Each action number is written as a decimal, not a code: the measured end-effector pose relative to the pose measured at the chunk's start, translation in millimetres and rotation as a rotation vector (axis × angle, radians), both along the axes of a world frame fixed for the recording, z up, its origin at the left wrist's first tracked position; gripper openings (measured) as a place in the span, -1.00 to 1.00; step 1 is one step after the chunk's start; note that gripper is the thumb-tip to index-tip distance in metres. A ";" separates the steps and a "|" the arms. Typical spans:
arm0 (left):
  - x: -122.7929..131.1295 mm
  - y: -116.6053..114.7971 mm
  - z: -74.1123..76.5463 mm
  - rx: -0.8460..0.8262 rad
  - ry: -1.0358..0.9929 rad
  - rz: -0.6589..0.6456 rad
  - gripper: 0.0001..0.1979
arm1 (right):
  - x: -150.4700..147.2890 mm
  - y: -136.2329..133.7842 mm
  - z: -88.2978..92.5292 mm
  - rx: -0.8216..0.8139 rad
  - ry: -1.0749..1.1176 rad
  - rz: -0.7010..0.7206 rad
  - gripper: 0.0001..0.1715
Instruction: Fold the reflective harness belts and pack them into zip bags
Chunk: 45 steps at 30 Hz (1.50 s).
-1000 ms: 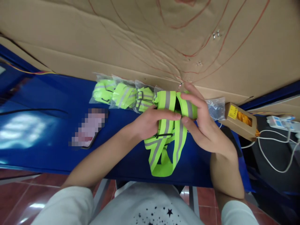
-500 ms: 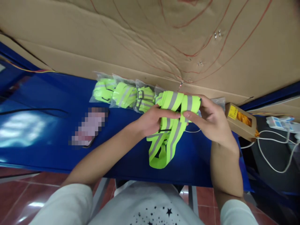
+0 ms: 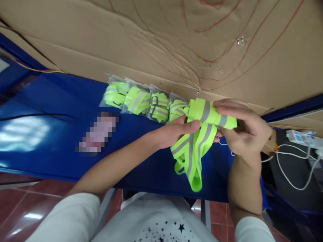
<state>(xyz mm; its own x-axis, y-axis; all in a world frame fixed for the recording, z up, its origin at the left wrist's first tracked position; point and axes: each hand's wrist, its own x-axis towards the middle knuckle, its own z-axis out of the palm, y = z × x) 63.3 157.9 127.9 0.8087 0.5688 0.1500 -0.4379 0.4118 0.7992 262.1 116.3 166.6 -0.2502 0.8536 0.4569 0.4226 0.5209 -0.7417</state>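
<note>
A neon yellow-green strap (image 3: 202, 141) with grey reflective stripes is bunched between my two hands above the blue table (image 3: 141, 168). My left hand (image 3: 176, 131) pinches its left side, thumb on top of the layers. Fingers of my right hand (image 3: 243, 122) are closed round the folded right end, with the palm turned inward. Loops of the strap hang down toward the table's front edge. Behind and to the left, several clear bags (image 3: 137, 100) with similar folded straps stand in a row, the rightmost partly covered by the held strap.
A phone-shaped blurred object (image 3: 99, 132) lies on the table at left, near a black cable (image 3: 37, 116). Cardboard (image 3: 141, 43) rises behind the table. At right are a small cardboard box (image 3: 269, 144), partly hidden by my right wrist, white cables (image 3: 287, 179) and a power strip (image 3: 300, 137).
Both hands have moved right with the strap. My right hand has turned over and now grips the folded end from the side. The hanging loops have shifted right and hang lower.
</note>
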 end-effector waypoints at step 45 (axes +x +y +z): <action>3.2 -2.3 -1.1 -0.388 0.135 0.029 -0.57 | 23.1 10.8 20.4 -0.119 -0.404 0.360 -0.09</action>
